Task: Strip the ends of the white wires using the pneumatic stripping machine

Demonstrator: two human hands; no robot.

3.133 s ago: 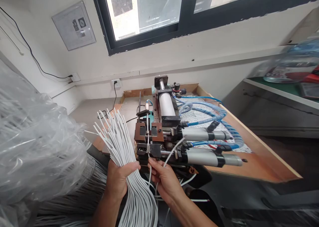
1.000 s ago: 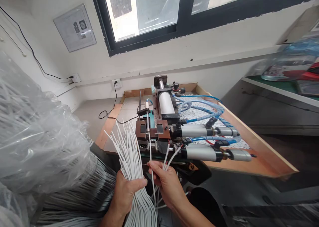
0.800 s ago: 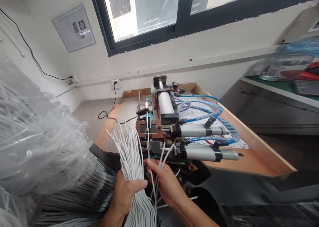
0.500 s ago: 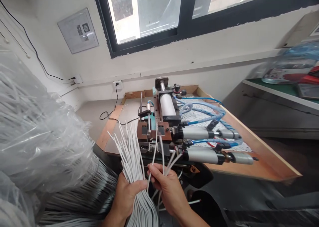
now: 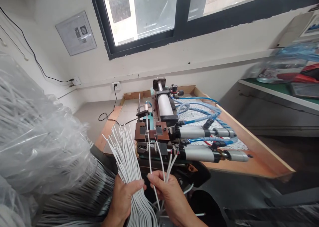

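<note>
A thick bundle of white cables (image 5: 126,157) fans upward out of my left hand (image 5: 126,195), which is wrapped round it with the thumb across the front. My right hand (image 5: 166,190) pinches one white cable (image 5: 150,157) between thumb and fingertips. That cable's upper end reaches the jaws of the pneumatic machine (image 5: 152,137). Several more cables stick up from the same hand, and some show bare reddish wire ends (image 5: 176,153). The lower parts of these cables are partly hidden behind my right hand.
Silver air cylinders (image 5: 199,153) and blue hoses (image 5: 206,114) fill the machine's right side, inside a wooden-edged tray (image 5: 269,154). Plastic-wrapped cable stacks (image 5: 54,147) rise at the left. A shelf (image 5: 279,93) holding a large bottle juts out at the right.
The pinched cable's tip has shifted left to the machine's jaws, and my right hand has moved slightly down. My left hand still grips the bundle. The whole view has shifted a little.
</note>
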